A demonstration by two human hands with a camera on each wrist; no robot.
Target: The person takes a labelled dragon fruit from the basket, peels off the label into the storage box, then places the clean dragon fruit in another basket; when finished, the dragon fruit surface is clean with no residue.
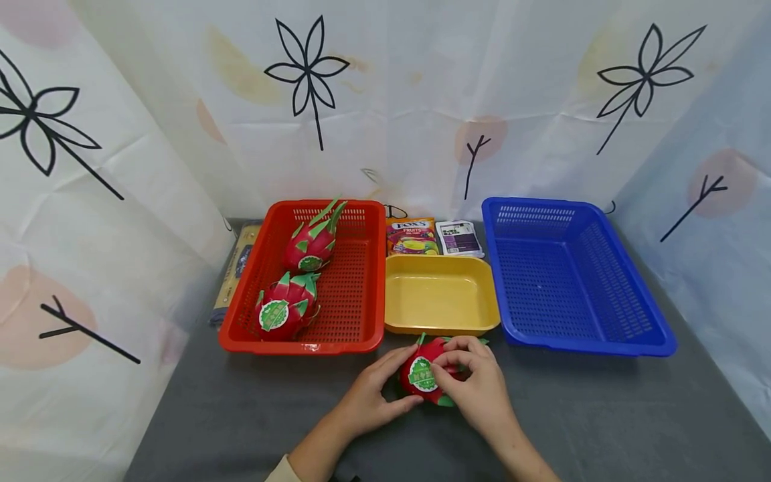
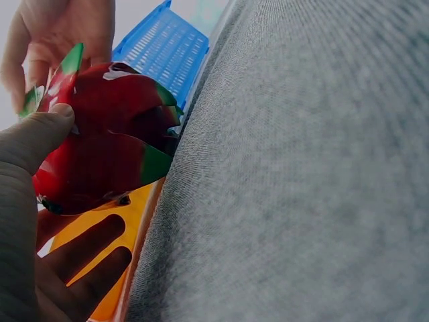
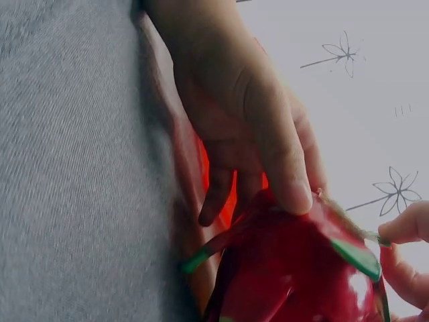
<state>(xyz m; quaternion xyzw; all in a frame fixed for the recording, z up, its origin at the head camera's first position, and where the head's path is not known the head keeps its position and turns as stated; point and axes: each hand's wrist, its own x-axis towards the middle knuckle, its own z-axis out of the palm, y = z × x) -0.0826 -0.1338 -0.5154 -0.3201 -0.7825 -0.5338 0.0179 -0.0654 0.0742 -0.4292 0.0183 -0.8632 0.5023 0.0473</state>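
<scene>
While a left hand [image 1: 375,398] is grasping a dragon fruit [image 2: 110,137] between thumb and fingers, a right hand [image 1: 478,385] is pinching the edge of its round green-and-white sticker [image 1: 421,373]. The dragon fruit is sitting at the surface [image 1: 289,402], just in front of a yellow tray [image 1: 442,294].

A red basket [image 1: 352,294] is holding two more fruits along its left side: a nearer fruit [image 1: 286,311] with its label facing out, and a farther fruit [image 1: 308,246] whose long leaves are reaching up over the back rim. Whether these two are touching is not clear. The yellow tray is standing between the red basket and a blue basket [image 1: 548,288], which is showing its perforated floor.

Behind the yellow tray, a Fox's Fruits packet [image 1: 411,236] and a purple-and-white packet [image 1: 460,238] (its print too small to read) are lying side by side. A tan packet [image 1: 237,278] is partly hiding behind the red basket's left wall. The right hand is covering much of the dragon fruit in the head view, and the right wrist view is cutting off its lower part.
</scene>
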